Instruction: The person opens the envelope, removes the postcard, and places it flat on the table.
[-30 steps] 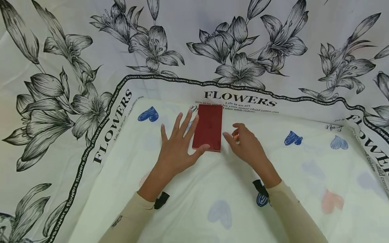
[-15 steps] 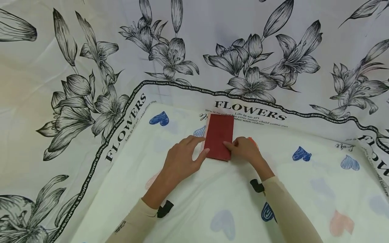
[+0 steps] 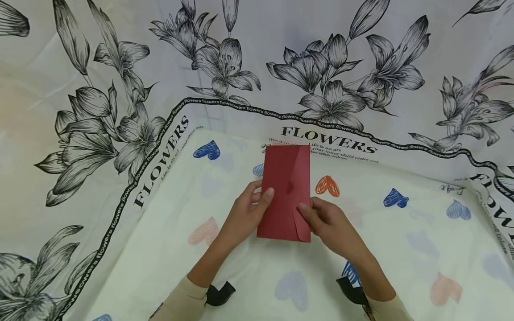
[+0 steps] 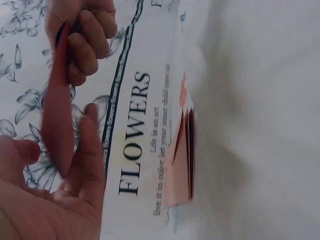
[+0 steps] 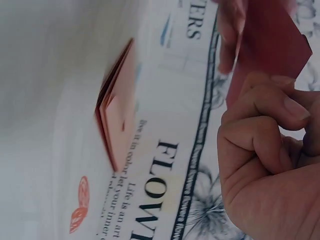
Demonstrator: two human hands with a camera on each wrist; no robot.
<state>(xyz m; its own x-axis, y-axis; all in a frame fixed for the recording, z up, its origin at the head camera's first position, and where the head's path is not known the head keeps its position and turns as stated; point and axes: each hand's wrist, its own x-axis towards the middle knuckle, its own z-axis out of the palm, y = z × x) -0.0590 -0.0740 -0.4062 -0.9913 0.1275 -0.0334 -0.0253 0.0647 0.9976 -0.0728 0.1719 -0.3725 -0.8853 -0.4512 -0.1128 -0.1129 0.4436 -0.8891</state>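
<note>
A red paper envelope [image 3: 281,200] is held up over the cloth, its flap side facing the head camera. My right hand [image 3: 333,223] pinches its right edge, thumb in front and curled fingers behind. At the left edge, my left hand [image 3: 245,218] has its thumb across the front and its fingers behind. The left wrist view shows the envelope [image 4: 57,120] edge-on between the left thumb and fingers. Below it, a small stack of similar envelopes [image 5: 117,110] lies on the cloth in the right wrist view; in the head view the held envelope hides the stack.
A white cloth [image 3: 237,267] with blue, pink and orange hearts covers the surface. Behind and to the left spreads a flower-print sheet [image 3: 225,118] with a black lettered border. A dark strap [image 3: 352,290] sits at the right wrist, another strap [image 3: 221,294] at the left.
The right hand has taken hold of an envelope from the stack. It has been raised toward the head camera, and the left hand, spread flat earlier, now closes on its left edge.
</note>
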